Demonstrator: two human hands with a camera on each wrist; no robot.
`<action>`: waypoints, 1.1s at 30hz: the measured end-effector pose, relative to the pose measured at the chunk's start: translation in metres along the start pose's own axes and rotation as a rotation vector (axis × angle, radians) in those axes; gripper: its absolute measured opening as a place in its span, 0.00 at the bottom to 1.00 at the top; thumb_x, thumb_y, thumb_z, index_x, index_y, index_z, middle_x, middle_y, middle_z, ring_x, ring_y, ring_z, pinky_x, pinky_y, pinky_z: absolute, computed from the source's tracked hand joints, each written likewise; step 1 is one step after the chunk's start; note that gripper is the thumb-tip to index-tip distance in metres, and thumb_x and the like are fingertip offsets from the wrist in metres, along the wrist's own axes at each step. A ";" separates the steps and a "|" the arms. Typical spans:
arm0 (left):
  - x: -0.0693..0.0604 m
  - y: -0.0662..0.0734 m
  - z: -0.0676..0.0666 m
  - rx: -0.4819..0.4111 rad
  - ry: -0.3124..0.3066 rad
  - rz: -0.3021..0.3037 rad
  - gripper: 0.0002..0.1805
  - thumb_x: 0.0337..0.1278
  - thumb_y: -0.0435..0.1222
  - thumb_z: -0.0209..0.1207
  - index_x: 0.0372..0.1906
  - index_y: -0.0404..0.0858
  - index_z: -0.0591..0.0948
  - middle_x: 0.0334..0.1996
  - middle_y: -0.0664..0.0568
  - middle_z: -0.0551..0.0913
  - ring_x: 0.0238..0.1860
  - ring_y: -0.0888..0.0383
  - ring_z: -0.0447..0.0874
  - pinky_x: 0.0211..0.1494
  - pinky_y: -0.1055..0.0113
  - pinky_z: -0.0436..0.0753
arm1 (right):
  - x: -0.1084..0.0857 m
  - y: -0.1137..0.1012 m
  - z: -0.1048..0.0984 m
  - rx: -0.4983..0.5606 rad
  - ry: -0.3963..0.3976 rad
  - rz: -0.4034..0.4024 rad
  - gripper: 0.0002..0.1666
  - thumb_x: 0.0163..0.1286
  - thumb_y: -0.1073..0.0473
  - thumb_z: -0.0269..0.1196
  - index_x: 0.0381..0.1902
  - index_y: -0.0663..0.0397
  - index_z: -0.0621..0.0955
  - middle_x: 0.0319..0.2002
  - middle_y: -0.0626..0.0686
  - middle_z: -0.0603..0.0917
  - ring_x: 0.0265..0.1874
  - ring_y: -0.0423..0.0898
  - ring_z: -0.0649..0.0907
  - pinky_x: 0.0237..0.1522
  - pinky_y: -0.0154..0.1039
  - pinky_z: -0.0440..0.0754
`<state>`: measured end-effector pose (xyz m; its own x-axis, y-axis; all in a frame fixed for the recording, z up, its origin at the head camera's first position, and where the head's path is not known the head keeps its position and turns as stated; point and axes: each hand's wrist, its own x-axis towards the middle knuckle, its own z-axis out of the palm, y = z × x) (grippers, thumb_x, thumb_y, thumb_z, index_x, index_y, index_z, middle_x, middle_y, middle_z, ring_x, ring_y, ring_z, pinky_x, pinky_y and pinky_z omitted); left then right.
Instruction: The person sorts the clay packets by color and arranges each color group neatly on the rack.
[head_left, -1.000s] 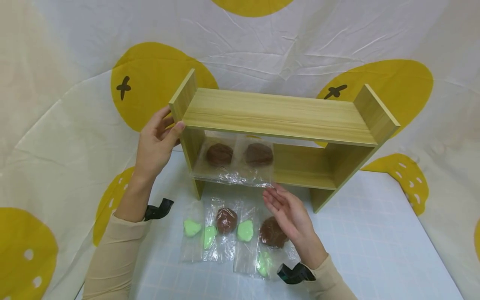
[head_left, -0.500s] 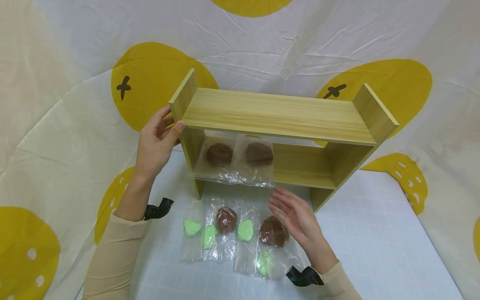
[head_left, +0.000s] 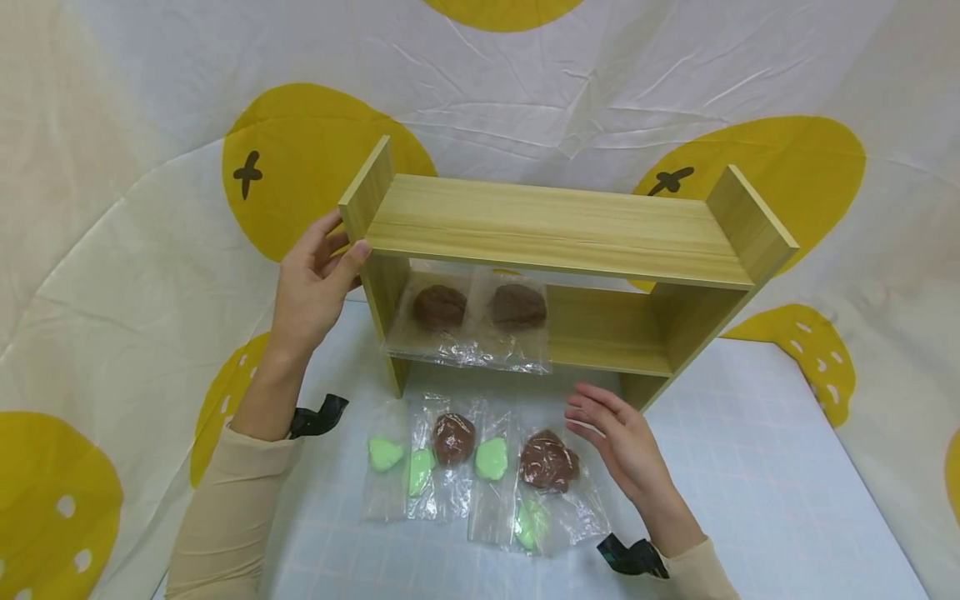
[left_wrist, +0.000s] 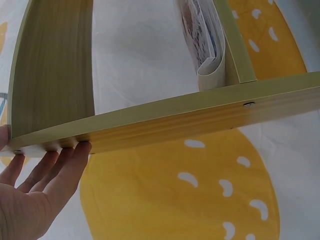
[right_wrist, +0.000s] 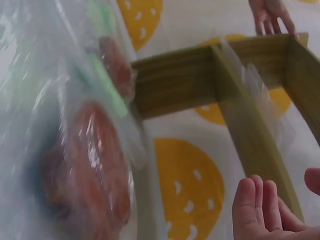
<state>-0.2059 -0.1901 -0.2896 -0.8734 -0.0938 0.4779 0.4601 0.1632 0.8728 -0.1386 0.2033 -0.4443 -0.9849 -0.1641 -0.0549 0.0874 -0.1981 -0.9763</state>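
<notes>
My left hand (head_left: 311, 283) holds the left side panel of a small wooden shelf (head_left: 555, 229), thumb on its front edge; in the left wrist view the fingers (left_wrist: 65, 175) lie along the panel's outer face. On the middle board, at its left, lie two brown lumps in clear plastic bags, the left lump (head_left: 439, 308) and the right lump (head_left: 517, 307), side by side, bag edges overhanging the front. My right hand (head_left: 618, 442) hovers with relaxed fingers in front of the shelf's lower right, touching nothing.
Before the shelf, more clear bags lie on the pale checked table (head_left: 750, 467). They hold brown lumps (head_left: 454, 439) and several light green pieces (head_left: 491, 459). A white cloth (head_left: 525, 100) with yellow shapes hangs behind.
My right hand has drawn away from the front edge of the right bag on the shelf, moving right and down. The left hand and shelf stay put.
</notes>
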 end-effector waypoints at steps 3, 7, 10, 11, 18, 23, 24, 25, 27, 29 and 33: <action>0.000 0.000 0.000 -0.005 -0.001 0.004 0.27 0.67 0.35 0.63 0.69 0.48 0.75 0.60 0.41 0.79 0.52 0.50 0.84 0.46 0.66 0.86 | -0.003 0.003 -0.008 -0.104 0.009 -0.014 0.28 0.77 0.58 0.59 0.67 0.70 0.68 0.54 0.60 0.80 0.52 0.54 0.82 0.55 0.44 0.82; 0.000 -0.001 0.001 -0.040 -0.007 0.022 0.27 0.67 0.34 0.63 0.69 0.46 0.75 0.59 0.39 0.79 0.51 0.50 0.85 0.46 0.66 0.86 | -0.006 0.008 -0.017 -0.222 -0.002 -0.028 0.27 0.78 0.58 0.57 0.68 0.69 0.68 0.55 0.62 0.79 0.52 0.54 0.82 0.53 0.41 0.83; 0.001 -0.002 0.001 -0.065 -0.011 0.032 0.27 0.66 0.33 0.63 0.69 0.45 0.75 0.59 0.38 0.79 0.50 0.50 0.85 0.45 0.67 0.86 | -0.008 0.012 -0.022 -0.287 -0.011 -0.030 0.26 0.78 0.60 0.57 0.67 0.69 0.69 0.54 0.65 0.79 0.51 0.53 0.84 0.52 0.40 0.83; 0.001 -0.002 0.001 -0.065 -0.011 0.032 0.27 0.66 0.33 0.63 0.69 0.45 0.75 0.59 0.38 0.79 0.50 0.51 0.85 0.45 0.67 0.86 | -0.008 0.013 -0.024 -0.304 -0.012 -0.028 0.26 0.78 0.60 0.57 0.68 0.69 0.69 0.54 0.66 0.79 0.50 0.52 0.84 0.51 0.39 0.83; 0.001 -0.003 0.000 -0.046 -0.008 0.031 0.27 0.66 0.34 0.63 0.69 0.46 0.75 0.59 0.39 0.79 0.50 0.51 0.85 0.45 0.68 0.86 | -0.010 0.022 -0.031 -0.409 -0.003 0.030 0.27 0.76 0.60 0.59 0.67 0.68 0.70 0.56 0.72 0.77 0.52 0.61 0.82 0.50 0.37 0.83; 0.000 -0.002 -0.001 -0.053 -0.012 0.032 0.27 0.66 0.33 0.63 0.69 0.45 0.75 0.59 0.38 0.79 0.51 0.51 0.85 0.45 0.67 0.86 | -0.011 0.029 -0.037 -0.443 -0.016 0.083 0.28 0.76 0.60 0.60 0.67 0.70 0.70 0.56 0.71 0.77 0.52 0.64 0.81 0.50 0.43 0.84; 0.000 -0.002 0.000 -0.054 -0.013 0.032 0.27 0.66 0.33 0.63 0.69 0.45 0.75 0.59 0.38 0.79 0.51 0.51 0.84 0.45 0.67 0.86 | -0.011 0.031 -0.038 -0.447 -0.023 0.090 0.27 0.76 0.60 0.60 0.67 0.71 0.69 0.55 0.71 0.77 0.51 0.64 0.81 0.50 0.44 0.84; 0.000 -0.002 0.000 -0.055 -0.014 0.033 0.27 0.66 0.33 0.63 0.69 0.45 0.75 0.59 0.38 0.79 0.52 0.51 0.84 0.46 0.67 0.86 | -0.011 0.033 -0.039 -0.449 -0.029 0.097 0.27 0.76 0.61 0.59 0.66 0.71 0.69 0.55 0.71 0.77 0.51 0.63 0.82 0.50 0.44 0.84; 0.000 -0.002 -0.001 -0.050 -0.014 0.035 0.27 0.66 0.34 0.63 0.69 0.45 0.75 0.59 0.38 0.79 0.52 0.51 0.84 0.45 0.67 0.86 | -0.011 0.035 -0.042 -0.451 -0.043 0.116 0.28 0.76 0.61 0.59 0.67 0.72 0.69 0.54 0.71 0.77 0.50 0.62 0.83 0.50 0.45 0.84; 0.000 -0.002 -0.001 -0.045 -0.013 0.036 0.27 0.66 0.34 0.63 0.69 0.45 0.75 0.59 0.38 0.79 0.52 0.51 0.84 0.45 0.67 0.86 | -0.011 0.038 -0.046 -0.454 -0.071 0.140 0.28 0.77 0.61 0.58 0.67 0.73 0.67 0.53 0.70 0.78 0.49 0.62 0.83 0.49 0.46 0.85; 0.001 -0.003 -0.001 -0.034 -0.010 0.037 0.27 0.67 0.34 0.63 0.69 0.45 0.75 0.59 0.38 0.79 0.52 0.51 0.84 0.45 0.68 0.85 | -0.012 0.041 -0.051 -0.483 -0.112 0.189 0.30 0.77 0.59 0.58 0.68 0.73 0.67 0.51 0.66 0.80 0.46 0.59 0.85 0.46 0.48 0.86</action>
<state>-0.2075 -0.1915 -0.2915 -0.8573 -0.0783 0.5089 0.4970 0.1324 0.8576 -0.1305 0.2463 -0.4941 -0.9345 -0.2609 -0.2423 0.1572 0.3082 -0.9382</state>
